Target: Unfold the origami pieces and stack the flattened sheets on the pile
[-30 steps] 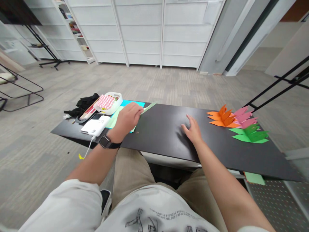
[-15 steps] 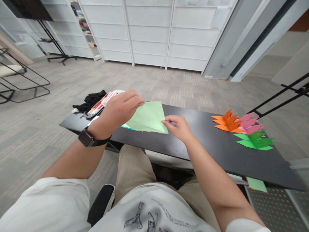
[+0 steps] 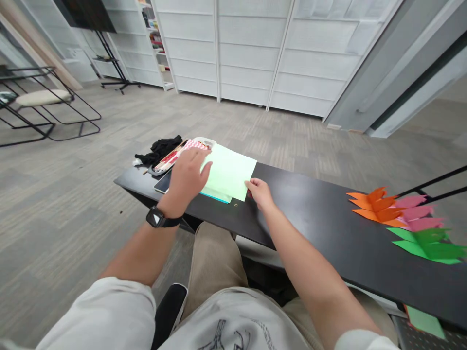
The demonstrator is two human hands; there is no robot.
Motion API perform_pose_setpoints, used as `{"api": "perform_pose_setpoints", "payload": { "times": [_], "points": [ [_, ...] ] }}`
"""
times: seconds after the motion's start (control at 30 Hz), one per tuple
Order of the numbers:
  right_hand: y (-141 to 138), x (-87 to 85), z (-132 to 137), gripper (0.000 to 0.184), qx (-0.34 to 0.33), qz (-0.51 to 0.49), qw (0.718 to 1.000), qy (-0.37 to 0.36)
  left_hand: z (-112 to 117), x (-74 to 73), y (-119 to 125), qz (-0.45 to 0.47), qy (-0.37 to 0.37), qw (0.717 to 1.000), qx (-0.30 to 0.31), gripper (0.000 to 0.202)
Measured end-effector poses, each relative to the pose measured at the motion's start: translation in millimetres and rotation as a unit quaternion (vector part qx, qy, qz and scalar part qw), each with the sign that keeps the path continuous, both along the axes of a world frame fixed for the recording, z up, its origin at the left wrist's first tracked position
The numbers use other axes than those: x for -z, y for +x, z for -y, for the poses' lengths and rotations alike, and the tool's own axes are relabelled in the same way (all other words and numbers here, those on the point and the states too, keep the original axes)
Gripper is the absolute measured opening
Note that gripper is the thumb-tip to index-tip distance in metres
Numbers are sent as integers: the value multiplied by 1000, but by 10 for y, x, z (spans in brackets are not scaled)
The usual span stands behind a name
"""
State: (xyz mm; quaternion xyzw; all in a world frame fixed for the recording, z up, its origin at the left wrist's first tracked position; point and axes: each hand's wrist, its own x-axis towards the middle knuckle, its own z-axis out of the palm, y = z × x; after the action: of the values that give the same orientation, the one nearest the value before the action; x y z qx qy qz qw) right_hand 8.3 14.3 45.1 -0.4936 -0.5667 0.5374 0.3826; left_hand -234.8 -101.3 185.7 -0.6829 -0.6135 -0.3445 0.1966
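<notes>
At the left end of the black table (image 3: 310, 218), a green sheet (image 3: 229, 170) is lying flat on a blue sheet (image 3: 216, 196), whose edge is peeking out along the near side. The left hand (image 3: 188, 176) is resting palm down on the green sheet's left edge. Its fingers are stretching loosely apart over the paper and closing on nothing. A watch (image 3: 156, 218) is sitting on that wrist. The right hand (image 3: 260, 193) is lying on the table at the sheet's near right corner, and its fingertips (image 3: 250, 184) are touching the paper's edge. Those fingers are curling inward, and I cannot tell whether they are pinching the corner or only pressing against it.

Just left of the left hand, a phone (image 3: 163, 183) is lying on the table, partly hidden by the hand. Beyond the hand, a white tray (image 3: 207, 142) is holding red-and-white patterned paper, and a black cloth (image 3: 160, 146) is lying bunched at the table's far left corner.

Well apart from both hands, toward the table's right end, three folded paper pieces are lying close together. The orange piece (image 3: 375, 206) is sitting to the left, the pink piece (image 3: 416, 216) just beside it, and the bright green piece (image 3: 426, 244) nearest the person. A pale scrap (image 3: 425, 321) is showing below the table's near edge. A chair (image 3: 40, 97) is standing on the floor at far left.
</notes>
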Motion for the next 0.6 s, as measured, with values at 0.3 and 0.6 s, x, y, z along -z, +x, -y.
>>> {"api": "perform_pose_setpoints", "payload": {
  "times": [0.3,0.6],
  "points": [
    [-388,378,-136,43,-31,135,990,1,-424,1375,247,1,-213,977,-1,50],
    [-246,377,50,48,-46,212,967,130,-549,1690,236,-4,-275,960,-55,62]
  ]
}}
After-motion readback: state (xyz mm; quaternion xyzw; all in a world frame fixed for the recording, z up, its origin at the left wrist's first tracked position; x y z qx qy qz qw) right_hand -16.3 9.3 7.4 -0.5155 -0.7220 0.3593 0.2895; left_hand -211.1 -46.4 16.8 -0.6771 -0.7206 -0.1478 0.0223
